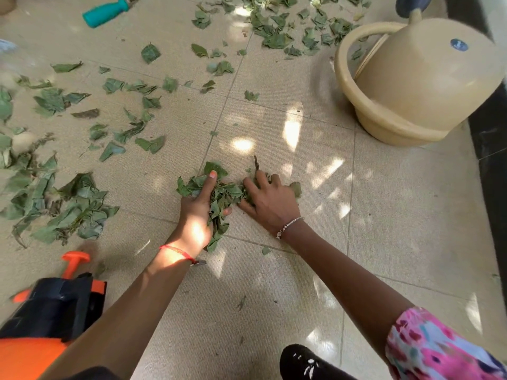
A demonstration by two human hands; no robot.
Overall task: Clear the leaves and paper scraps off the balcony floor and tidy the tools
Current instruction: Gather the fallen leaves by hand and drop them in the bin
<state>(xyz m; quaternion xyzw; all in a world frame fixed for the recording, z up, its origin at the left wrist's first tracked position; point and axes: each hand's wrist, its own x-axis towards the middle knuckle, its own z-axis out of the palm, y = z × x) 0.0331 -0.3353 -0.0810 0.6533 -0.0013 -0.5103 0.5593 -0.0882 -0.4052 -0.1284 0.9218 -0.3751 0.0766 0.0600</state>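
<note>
Sleeve (433, 349): pink floral print on the right arm, in the lower right corner.
Fabric (301, 360): black with white marks, at the bottom edge between the arms; foot or knee cannot be told.
Sprayer (52, 311): orange and black, in the lower left corner just beside the left forearm, with its orange T-handle pointing away from the camera.
Left hand (196, 215): fingers and thumb are curled round a bunch from the pile, with the index finger stretched out over the top of it. A red thread (178, 252) is on the wrist.
Right hand (270, 201): palm down on the right side of the pile, fingers spread and bent, tips buried in it. Whether they grip anything cannot be told. A beaded bracelet (290, 226) is on the wrist.
Pile (227, 193): green torn leaves heaped on the floor (384, 215) between the two hands, at mid-picture.
Leaves (71, 209): many more are strewn over the beige tiles to the left and along the top, well apart from the pile.
Tool (107, 12): teal handle, lying at the top left among the leaves; its working end is cut off by the edge.
Tub (348, 86): beige, tilted on the floor at the upper right.
Pot (428, 78): beige and domed with a blue sticker, resting inside the tub.
</note>
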